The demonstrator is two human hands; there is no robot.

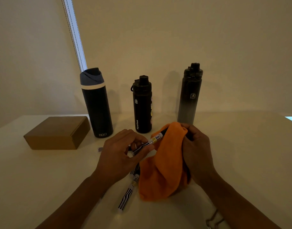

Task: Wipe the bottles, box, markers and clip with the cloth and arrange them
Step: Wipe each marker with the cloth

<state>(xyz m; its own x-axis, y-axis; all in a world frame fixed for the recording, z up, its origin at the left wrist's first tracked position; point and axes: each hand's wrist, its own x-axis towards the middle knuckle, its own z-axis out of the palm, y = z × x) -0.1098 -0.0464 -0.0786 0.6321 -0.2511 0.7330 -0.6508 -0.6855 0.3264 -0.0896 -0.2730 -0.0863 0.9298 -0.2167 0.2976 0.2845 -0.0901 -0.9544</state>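
A marker [148,143] is pinched above the table [42,179] in the left hand's grip [123,152], its far end wrapped in the orange cloth [165,162] gripped by the right hand [198,151]; twisting while wiping is advised.

On my feed, the orange cloth [165,162] covers the held marker [156,138] at its far end; the left hand [120,154] hides most of another marker [100,149]; a forearm [237,204] masks the clip [213,217].

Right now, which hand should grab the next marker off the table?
Left, probably. The left hand pinches the held marker, and the loose markers lie right below it; the right hand grips the cloth.
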